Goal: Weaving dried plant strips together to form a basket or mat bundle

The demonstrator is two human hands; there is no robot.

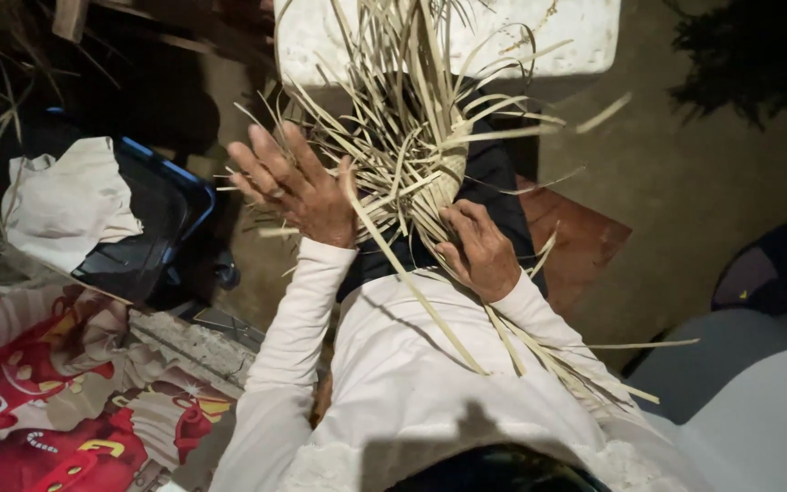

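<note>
The left hand point(289, 187) spreads open, fingers splayed against loose pale strips. The right hand point(477, 248) curls tight, grasping the woven leaf bundle point(416, 173); both sleeved arms reach forward.

Left hand point(289, 182): fingers spread, palm against loose pale strips.
Right hand point(477, 248): curled around the woven base.
Woven work point(416, 146): half-plaited palm-leaf strips, ends splaying upward and trailing over the lap.
Sleeves point(298, 310): white, long.
Left side: dark tub point(152, 232) holding white cloth point(66, 200); red patterned fabric point(38, 392) below.
</note>
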